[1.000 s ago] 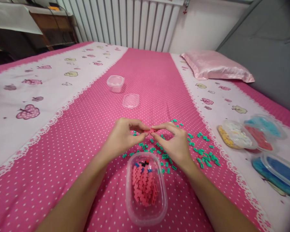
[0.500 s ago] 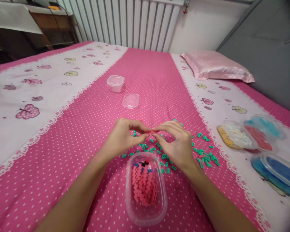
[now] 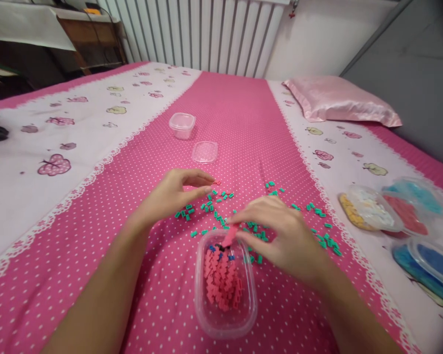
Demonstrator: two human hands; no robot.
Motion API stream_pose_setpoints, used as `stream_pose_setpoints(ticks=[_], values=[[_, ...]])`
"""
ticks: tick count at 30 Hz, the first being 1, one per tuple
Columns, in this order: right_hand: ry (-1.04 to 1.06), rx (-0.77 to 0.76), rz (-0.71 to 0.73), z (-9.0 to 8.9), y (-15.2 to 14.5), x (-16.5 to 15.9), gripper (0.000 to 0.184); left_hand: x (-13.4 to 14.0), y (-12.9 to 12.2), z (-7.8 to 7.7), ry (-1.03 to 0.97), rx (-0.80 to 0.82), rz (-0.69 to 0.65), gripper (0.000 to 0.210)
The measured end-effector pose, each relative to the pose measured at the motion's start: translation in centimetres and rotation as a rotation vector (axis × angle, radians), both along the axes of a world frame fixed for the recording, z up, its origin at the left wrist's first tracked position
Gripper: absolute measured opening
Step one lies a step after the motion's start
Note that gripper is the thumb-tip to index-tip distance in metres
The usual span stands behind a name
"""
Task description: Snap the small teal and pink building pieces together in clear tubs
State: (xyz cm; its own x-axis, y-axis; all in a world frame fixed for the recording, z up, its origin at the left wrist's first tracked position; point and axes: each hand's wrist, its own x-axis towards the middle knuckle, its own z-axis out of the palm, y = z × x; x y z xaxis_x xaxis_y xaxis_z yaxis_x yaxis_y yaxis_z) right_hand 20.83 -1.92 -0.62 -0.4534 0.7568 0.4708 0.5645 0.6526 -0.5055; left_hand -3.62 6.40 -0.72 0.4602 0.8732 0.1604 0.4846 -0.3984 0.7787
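Pinched between the thumb and fingers of my right hand (image 3: 276,236) is a short pink strip of joined bricks (image 3: 229,237), slightly blurred, over the far end of a clear plastic container (image 3: 227,327). Inside that container lie several pink brick strips (image 3: 221,280), with a few blue and black pieces at the far end. My left hand (image 3: 180,191) hovers to the left with thumb and fingers apart and nothing between them. Close to its fingertips lies a small pink piece (image 3: 216,182). Loose green bricks (image 3: 219,216) are scattered on the bedspread around both hands.
A clear tub (image 3: 182,126) and a clear lid (image 3: 205,152) lie farther back on the pink dotted bedspread (image 3: 236,113). To the right are containers of yellow and white pieces (image 3: 369,209), red pieces (image 3: 406,214) and blue pieces (image 3: 435,263). A pink pillow (image 3: 339,101) rests behind them.
My hands have parted. The left let go of the pink strip and moved left and away, fingers opening; the right brought the strip down and nearer, over the container.
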Motion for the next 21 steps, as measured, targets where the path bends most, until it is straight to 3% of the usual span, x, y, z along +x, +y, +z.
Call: stream_pose_setpoints(ticks=[4,9,13,21], values=[[-0.206,-0.026,0.152,0.4,-1.8,-1.2,0.008,0.5,0.0,-0.5,0.074,0.052,0.027,0.026],[-0.335,-0.017,0.245,-0.3,-2.9,-2.5,0.018,0.9,-0.2,-0.8,0.083,0.111,0.033,0.024],[-0.421,0.052,0.261,-0.7,-3.0,-2.8,0.013,0.7,-0.1,-0.8,0.077,0.133,0.027,0.023],[-0.498,-0.045,0.264,-0.2,-3.4,-2.9,0.015,0.6,-0.1,-0.8,0.082,0.167,0.0,0.022]])
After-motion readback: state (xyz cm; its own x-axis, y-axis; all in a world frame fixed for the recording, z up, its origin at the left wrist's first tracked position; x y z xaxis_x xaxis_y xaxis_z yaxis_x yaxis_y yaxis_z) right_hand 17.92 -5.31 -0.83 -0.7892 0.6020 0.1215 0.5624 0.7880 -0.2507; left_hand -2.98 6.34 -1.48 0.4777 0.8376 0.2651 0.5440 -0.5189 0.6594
